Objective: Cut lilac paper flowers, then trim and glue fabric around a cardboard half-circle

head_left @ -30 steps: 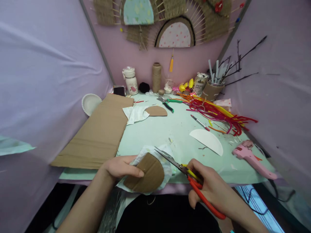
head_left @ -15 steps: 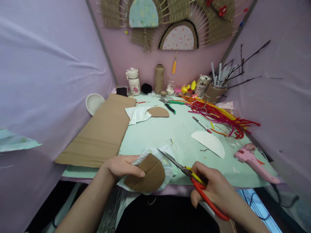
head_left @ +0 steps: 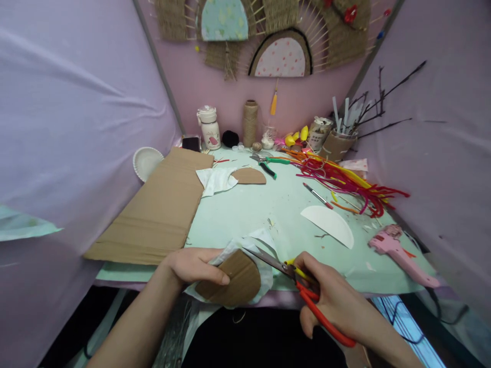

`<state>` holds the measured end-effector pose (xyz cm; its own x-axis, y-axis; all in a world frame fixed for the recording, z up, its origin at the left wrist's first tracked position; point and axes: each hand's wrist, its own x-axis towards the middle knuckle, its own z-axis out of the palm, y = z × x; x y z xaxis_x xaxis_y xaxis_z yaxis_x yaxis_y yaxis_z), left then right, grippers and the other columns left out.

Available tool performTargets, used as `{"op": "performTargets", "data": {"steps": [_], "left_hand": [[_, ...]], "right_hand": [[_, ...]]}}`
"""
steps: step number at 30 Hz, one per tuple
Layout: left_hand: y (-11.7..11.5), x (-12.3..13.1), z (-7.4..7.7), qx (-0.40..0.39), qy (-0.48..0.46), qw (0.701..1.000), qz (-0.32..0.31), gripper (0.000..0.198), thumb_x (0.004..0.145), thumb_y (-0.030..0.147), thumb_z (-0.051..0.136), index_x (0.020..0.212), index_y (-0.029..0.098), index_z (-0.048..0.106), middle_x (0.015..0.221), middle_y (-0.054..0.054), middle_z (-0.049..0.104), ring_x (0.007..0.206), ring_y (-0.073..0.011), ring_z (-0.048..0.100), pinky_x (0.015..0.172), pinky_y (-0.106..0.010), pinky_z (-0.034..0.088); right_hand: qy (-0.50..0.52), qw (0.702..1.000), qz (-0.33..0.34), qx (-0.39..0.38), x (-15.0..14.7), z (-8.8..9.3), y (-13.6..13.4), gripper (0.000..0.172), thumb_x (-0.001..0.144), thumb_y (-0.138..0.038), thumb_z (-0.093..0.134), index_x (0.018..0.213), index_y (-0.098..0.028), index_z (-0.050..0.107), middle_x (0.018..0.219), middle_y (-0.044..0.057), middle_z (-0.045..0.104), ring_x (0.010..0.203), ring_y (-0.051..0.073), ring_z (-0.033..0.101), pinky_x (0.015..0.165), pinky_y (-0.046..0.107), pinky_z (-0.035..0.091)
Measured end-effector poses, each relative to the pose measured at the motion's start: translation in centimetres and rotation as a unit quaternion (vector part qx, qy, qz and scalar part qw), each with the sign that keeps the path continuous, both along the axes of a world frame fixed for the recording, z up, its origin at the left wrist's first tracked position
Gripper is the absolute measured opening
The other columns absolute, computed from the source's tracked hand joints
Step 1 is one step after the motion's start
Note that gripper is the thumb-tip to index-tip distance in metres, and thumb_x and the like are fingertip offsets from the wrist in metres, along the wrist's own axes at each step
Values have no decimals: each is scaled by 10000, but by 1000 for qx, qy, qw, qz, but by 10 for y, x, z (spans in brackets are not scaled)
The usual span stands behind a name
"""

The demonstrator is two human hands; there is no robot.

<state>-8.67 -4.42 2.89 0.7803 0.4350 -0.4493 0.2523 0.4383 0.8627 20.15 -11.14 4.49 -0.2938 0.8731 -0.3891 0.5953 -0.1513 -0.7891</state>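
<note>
My left hand (head_left: 199,267) grips a half-round piece of brown cardboard (head_left: 236,281) together with the pale patterned cloth (head_left: 266,278) beneath it, thumb on top. The cloth sticks out past the curved edge of the cardboard. In my right hand (head_left: 330,291) is a pair of scissors (head_left: 303,283) with red and yellow handles. Their blades lie over the cloth beside the curved edge, pointing left, with the tips close to the cardboard. A loose strip of cloth stands off beyond the blades.
A large cardboard sheet (head_left: 153,214) lies at the left. Further back are a cloth scrap (head_left: 217,181), another cardboard half-round (head_left: 251,176) and pliers (head_left: 264,164). At the right are a white half-disc (head_left: 330,225), a pen (head_left: 317,195), pipe cleaners (head_left: 345,186) and a pink glue gun (head_left: 402,255).
The scissors have moved left and slightly down along the cloth, their blades closer together. A strip of cloth now stands apart from the rest. My left hand has hardly moved.
</note>
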Motion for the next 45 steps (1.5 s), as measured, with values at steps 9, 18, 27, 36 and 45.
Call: {"op": "performTargets", "data": {"steps": [9,18,27,36,45], "left_hand": [[-1,2,-3,-25,7,1000,-8,352,700,286,705,1031,168,679,943,-21,686,880,-198,592,783,-285,455],[0,1,-4,-38,15,999,-20,401,708,313,714,1080,173,658,1000,-24,683,923,-198,595,817,-274,456],[2,1,-7,-20,-1,999,-44,462,726,300,691,1167,187,615,1016,-32,678,956,-220,587,810,-293,459],[-2,2,-5,-49,-12,999,-11,367,710,264,698,1070,198,676,941,-11,697,933,-204,603,798,-277,466],[1,14,-3,-110,-63,972,196,280,615,162,747,891,138,710,774,-44,722,712,-186,658,652,-263,507]], "right_hand": [[47,998,-14,-30,-2,-5,-2,433,542,-83,656,745,-248,311,490,-147,369,457,78,372,453,195,225],[23,1000,-6,20,1,-6,-1,426,550,-100,702,709,-232,329,507,-133,408,503,80,376,484,201,241],[23,999,5,48,4,-7,1,355,587,-113,660,682,-229,338,512,-117,455,511,94,451,475,197,244],[37,998,-7,53,5,-10,0,310,604,-134,623,655,-235,334,460,-111,507,482,109,479,471,204,273],[-119,963,-94,223,8,-13,49,305,706,-412,620,668,-243,369,553,-51,504,518,143,444,491,227,303]]}}
